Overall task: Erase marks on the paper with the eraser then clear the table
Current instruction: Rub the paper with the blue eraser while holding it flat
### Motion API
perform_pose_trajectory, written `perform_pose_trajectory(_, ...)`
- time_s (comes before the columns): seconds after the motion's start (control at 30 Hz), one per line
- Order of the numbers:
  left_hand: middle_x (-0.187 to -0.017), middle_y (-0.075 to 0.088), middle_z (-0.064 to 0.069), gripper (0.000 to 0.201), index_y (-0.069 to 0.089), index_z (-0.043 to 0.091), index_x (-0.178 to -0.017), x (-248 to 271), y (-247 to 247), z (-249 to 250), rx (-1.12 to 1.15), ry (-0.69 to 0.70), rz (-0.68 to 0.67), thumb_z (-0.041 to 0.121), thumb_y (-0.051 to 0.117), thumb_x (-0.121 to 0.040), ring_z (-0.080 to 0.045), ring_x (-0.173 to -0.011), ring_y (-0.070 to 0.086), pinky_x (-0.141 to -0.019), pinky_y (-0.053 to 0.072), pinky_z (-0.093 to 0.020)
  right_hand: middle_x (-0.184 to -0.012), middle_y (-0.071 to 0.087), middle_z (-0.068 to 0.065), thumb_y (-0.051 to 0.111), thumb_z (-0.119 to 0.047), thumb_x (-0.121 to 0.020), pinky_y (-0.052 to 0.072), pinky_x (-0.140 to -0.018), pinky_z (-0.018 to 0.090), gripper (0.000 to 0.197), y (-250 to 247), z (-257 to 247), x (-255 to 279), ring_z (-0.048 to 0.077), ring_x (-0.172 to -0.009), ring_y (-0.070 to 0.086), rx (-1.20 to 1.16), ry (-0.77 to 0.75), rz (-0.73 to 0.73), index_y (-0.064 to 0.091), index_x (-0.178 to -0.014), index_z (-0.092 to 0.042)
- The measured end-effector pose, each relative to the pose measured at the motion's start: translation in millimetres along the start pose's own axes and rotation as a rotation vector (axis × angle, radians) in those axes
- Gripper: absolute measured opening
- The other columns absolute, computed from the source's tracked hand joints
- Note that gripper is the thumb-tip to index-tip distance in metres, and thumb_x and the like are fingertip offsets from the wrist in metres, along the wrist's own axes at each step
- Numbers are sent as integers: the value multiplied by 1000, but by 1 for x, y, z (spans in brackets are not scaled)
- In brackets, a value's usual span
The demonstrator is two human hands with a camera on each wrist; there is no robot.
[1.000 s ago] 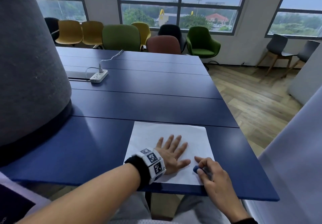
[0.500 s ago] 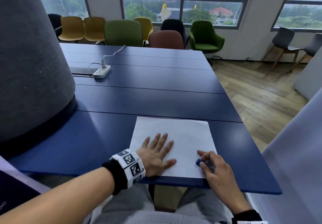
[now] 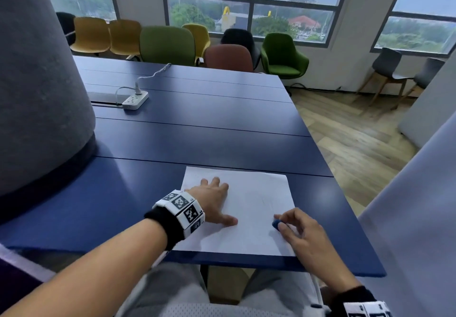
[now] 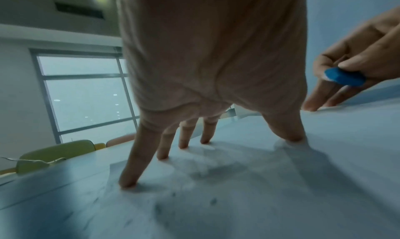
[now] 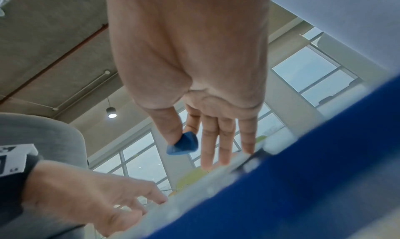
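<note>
On the blue table [image 3: 197, 144], the spread left hand [image 3: 212, 200] is still pressing the paper [image 3: 256, 193] while the right hand [image 3: 303, 232], now pinching the blue eraser [image 3: 275, 224], is lifting it off lower right.

Your left hand [image 3: 211, 199] lies flat, fingers [image 4: 138, 159] spread; your right hand [image 3: 299, 230] pinches with thumb and forefinger.

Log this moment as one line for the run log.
left hand: pressing paper flat | right hand: pinching blue eraser | stage: erasing
</note>
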State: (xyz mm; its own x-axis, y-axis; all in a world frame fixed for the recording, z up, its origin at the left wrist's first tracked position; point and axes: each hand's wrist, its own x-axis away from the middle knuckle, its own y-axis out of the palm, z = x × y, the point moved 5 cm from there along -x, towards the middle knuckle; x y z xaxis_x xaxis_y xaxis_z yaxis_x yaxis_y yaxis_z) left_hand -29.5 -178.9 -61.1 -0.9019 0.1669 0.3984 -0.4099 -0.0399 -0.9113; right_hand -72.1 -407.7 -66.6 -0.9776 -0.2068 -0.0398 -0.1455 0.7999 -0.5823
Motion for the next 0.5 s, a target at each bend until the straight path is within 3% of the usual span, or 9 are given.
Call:
perform_pose_trajectory(0.07, -138, 36, -6, 90, 36, 19, -136, -2, -5, 2, 0, -2, -1, 70, 70, -71, -31, -128, 37, -97, 46, -52, -83, 73, -7, 68, -18, -87, 55, -77, 30, 15, -18, -10, -8, 9, -83, 69, 5, -27, 52, 59, -79, -26)
perform_pose_trajectory(0.17, -148, 27, -6, 111, 25, 30, -148, -6, -4, 1, -8, -6, -57, 72, 78, -59, -33, -135, 30, -98, 45, -55, -68, 69, -1, 76, -13, -78, 55, -63, 31, 15, -40, -25, -23, 12, -62, 65, 8, -42, 86, 64, -73, -21)
perform_pose_trajectory(0.27, -159, 13, -4, 128, 12, 36, -154, -7, -3, -3, -29, -18, -105, 72, 81, -52, -34, -145, 17, -107, 37, -58, -71, 73, 7, 79, -2, -71, 60, -66, 38, 12, -44, -35, -42, 21, -64, 68, -91, 23, -7, 70, -73, -11)
perform_pose_trajectory(0.4, -156, 19, -5, 127, 16, 31, -154, -5, -7, -3, -55, -18, -65, 71, 82, -53, -32, -141, 25, -107, 39, -51, -80, 73, 19, 75, 5, -73, 61, -69, 35, 9, -22, -45, -66, 21, -68, 68, -120, 77, -176, 71, -78, -1)
perform_pose_trajectory(0.5, -158, 18, -4, 128, 15, 31, -154, -6, -5, -4, -71, -18, -46, 73, 80, -52, -32, -142, 22, -109, 37, -50, -73, 69, 11, 76, 5, -69, 59, -62, 32, 19, 8, -50, -86, 19, -63, 65, 59, 24, -284, 69, -85, -2)
